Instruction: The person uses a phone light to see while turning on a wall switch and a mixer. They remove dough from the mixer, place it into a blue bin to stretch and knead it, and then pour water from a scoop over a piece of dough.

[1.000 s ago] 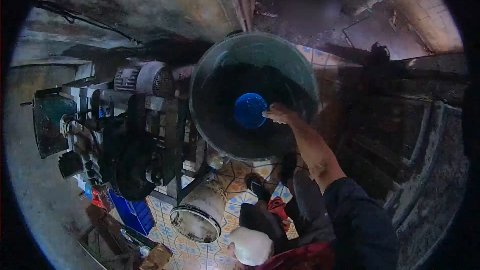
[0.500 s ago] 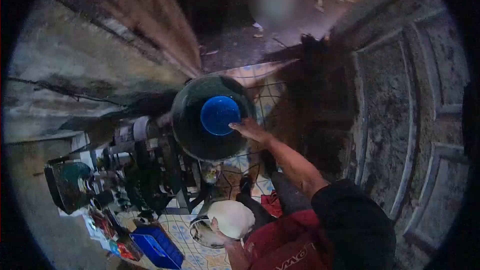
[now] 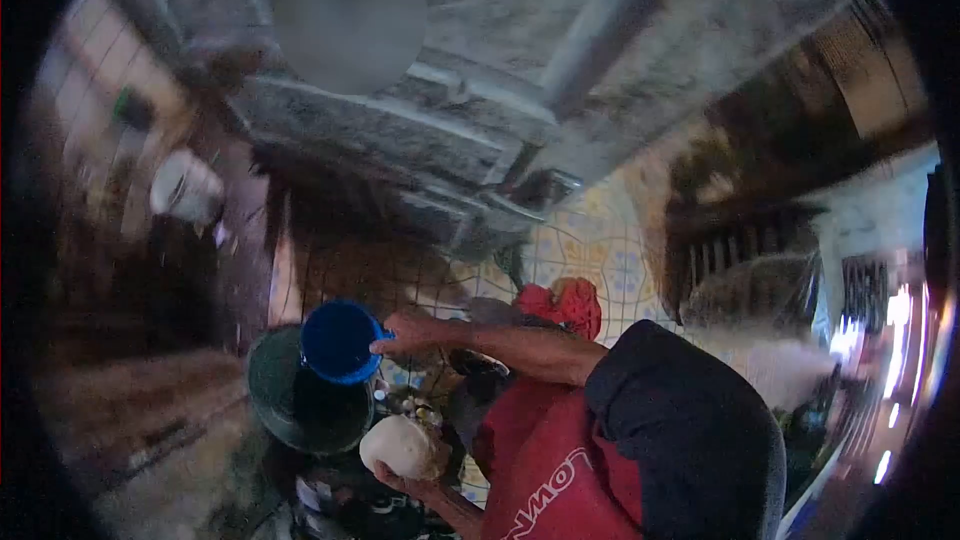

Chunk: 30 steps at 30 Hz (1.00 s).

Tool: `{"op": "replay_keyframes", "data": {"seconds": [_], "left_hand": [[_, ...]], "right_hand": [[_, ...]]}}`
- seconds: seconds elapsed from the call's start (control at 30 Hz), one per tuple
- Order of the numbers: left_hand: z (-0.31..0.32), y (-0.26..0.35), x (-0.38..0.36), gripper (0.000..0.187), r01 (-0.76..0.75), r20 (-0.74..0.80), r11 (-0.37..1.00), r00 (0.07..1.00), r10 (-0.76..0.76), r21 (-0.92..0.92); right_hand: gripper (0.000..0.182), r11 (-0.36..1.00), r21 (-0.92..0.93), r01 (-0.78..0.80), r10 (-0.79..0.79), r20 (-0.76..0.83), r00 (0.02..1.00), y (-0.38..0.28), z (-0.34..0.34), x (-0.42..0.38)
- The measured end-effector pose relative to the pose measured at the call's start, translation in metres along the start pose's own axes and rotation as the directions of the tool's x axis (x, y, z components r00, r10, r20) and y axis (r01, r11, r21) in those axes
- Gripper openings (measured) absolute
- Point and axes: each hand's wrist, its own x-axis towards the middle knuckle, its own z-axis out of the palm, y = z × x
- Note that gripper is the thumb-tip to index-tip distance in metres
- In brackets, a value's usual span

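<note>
My right hand [image 3: 402, 333] is closed at the edge of a round blue plastic dipper [image 3: 342, 342]. In this view the dipper overlaps the rim of a large dark green tub [image 3: 300, 415]. Lower down, my left hand [image 3: 405, 482] grips a whitish rounded thing from beneath; its kind I cannot tell. That whitish rounded thing [image 3: 398, 446] sits close to the tub's right side, in front of my body.
Red cloth [image 3: 570, 306] lies on the patterned tile floor [image 3: 590, 235]. A worn grey panelled door [image 3: 400, 110] stands ahead. At left is a blurred white bucket [image 3: 187, 187]. Dark slatted furniture [image 3: 740, 250] stands at right.
My view has swung to the right, so the door is now ahead. The dipper has moved from over the tub's middle to its rim. The whitish thing is still in my left hand.
</note>
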Motion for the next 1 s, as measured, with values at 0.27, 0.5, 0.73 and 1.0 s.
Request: {"op": "replay_keyframes", "data": {"seconds": [0.27, 0.5, 0.73, 1.0], "left_hand": [[0.070, -0.072, 0.018, 0.083, 0.112, 0.215, 0.924, 0.956, -0.200, 0.365], [0.187, -0.233, -0.024, 0.074, 0.163, 0.258, 0.735, 0.868, -0.424, 0.659], [0.260, -0.462, -0.054, 0.069, 0.166, 0.381, 0.699, 0.739, -0.556, 0.696], [0.373, -0.646, -0.085, 0.057, 0.300, 0.377, 0.751, 0.720, -0.583, 0.588]], "right_hand": [[0.063, 0.991, 0.082, -0.105, 0.127, -0.346, 0.930, 0.132, -0.047, -0.188], [0.061, 0.895, 0.433, -0.105, 0.356, -0.552, 0.754, 0.175, -0.129, -0.393], [0.055, 0.779, 0.616, -0.119, 0.560, -0.598, 0.573, 0.351, -0.213, -0.541], [0.037, 0.539, 0.839, -0.075, 0.825, -0.507, 0.248, 0.380, -0.402, -0.715]]}}
